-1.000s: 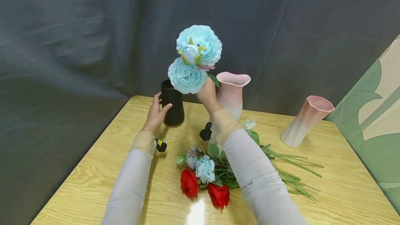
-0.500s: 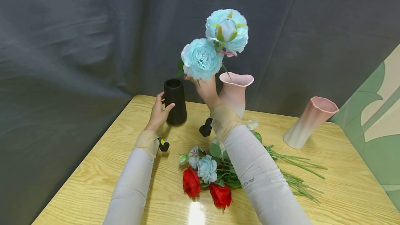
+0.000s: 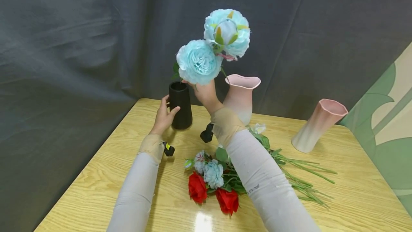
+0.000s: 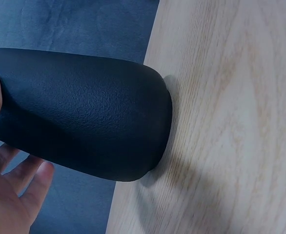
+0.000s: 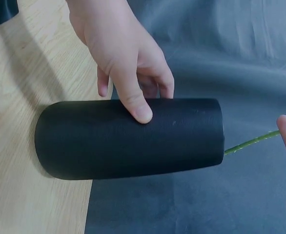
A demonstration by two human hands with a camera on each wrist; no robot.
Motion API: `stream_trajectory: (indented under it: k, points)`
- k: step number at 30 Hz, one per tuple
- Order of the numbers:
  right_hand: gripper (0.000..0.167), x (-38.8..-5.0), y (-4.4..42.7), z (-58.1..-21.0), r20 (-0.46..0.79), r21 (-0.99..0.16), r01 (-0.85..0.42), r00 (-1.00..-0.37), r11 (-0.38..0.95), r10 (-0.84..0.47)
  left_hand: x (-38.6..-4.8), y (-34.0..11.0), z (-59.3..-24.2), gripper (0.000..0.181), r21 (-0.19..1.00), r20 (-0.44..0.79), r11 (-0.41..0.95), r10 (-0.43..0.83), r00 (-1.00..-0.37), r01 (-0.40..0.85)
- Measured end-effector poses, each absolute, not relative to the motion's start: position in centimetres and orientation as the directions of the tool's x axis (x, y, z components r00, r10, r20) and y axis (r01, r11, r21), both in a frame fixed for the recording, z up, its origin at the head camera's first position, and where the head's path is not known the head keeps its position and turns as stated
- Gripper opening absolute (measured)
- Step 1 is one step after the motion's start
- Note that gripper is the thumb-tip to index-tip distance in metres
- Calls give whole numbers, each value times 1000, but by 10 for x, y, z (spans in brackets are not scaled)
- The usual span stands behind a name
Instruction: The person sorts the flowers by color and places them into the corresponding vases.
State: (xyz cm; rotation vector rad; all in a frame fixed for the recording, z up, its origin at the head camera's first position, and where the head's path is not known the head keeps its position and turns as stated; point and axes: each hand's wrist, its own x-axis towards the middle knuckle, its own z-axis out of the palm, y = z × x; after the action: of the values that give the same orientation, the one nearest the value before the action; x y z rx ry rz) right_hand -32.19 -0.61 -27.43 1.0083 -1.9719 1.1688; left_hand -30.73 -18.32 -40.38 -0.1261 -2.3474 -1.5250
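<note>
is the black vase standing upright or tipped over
Upright: in the head view the black vase stands with its mouth facing up and base on the table, the left hand gripping its side.

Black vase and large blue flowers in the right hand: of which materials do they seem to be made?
Black vase: perhaps ceramic or plastic, matte; the left wrist view shows fine grain and only soft highlights. Large blue flowers: probably artificial, likely fabric, matte; their thin, ruffled petals look cloth-like.

Black vase (image 4: 84,114) on wooden table (image 4: 231,117), left hand (image 4: 11,197) gripping it, dark cloth (image 4: 89,27) beyond
</note>
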Motion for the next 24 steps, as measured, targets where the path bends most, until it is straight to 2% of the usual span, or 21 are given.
stream_trajectory:
  k: [2,5,9,12,17,21,24]
  points:
    - [16,-320,-10,-273,800,-441,-850,-518,287,-302,-307,-185,-403,66,875,324,414,-112,-939,252]
    - [13,-318,-17,-270,786,-507,-844,-537,176,-306,-306,-187,-402,67,874,323,417,-113,-940,251]
    - [13,-314,-24,-272,733,-639,-769,-609,1,-305,-305,-190,-403,67,867,325,430,-105,-940,252]
    - [16,-311,-26,-276,669,-727,-683,-680,-74,-301,-305,-191,-404,67,868,322,429,-105,-941,250]
    - [23,-308,-25,-284,581,-803,-593,-759,-57,-294,-305,-191,-405,67,870,320,429,-114,-941,244]
    - [21,-307,-25,-288,554,-816,-577,-777,-12,-299,-304,-191,-404,67,866,327,431,-106,-939,253]
    - [20,-308,-25,-291,554,-797,-598,-778,82,-297,-303,-190,-404,67,865,326,432,-100,-940,254]
